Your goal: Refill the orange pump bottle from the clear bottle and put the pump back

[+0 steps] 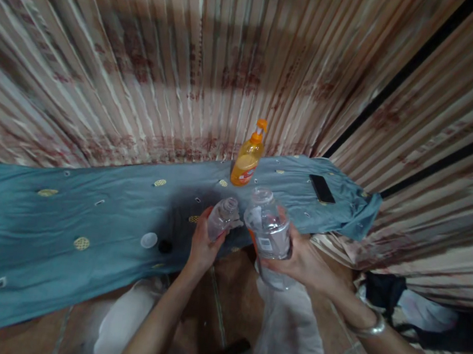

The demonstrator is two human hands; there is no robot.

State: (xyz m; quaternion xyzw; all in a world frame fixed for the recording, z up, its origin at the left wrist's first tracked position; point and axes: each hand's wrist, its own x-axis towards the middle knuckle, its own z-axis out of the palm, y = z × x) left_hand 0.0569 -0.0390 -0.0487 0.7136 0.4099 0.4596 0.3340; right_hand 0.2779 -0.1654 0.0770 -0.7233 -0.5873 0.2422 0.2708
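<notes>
Teal cloth point(86, 210), embroidered with small gold rounds, covers the low surface from the left edge to the far right corner. On it, left of my hands: one white cap point(149, 240) and, just beside it, one dark cap point(165, 246), both lying loose.

My left hand point(202, 247): fingers closed around a small clear bottle point(221, 218), uncapped, tilted with its open mouth up and toward the right. It looks empty, the plastic thin and a little crumpled.

My right hand point(304, 260): clamped on a larger clear bottle point(268, 229), also uncapped, with a white printed label on its side. It leans toward the small one, the two mouths near each other but apart. I cannot tell how much liquid it holds. A metal bangle point(368, 328) sits on that wrist.

Handling note, as a judgement: with both mouths open and the walls soft, I do best to grip lightly, keep the small bottle steady and bring the openings into line before tipping further; a squeeze or a missed mouth would spill onto my lap below.

Behind the bottles: one orange pump dispenser point(247, 158), upright on the cloth. Further right: one black phone point(322, 188), lying flat. Striped curtain point(234, 56) behind everything.
</notes>
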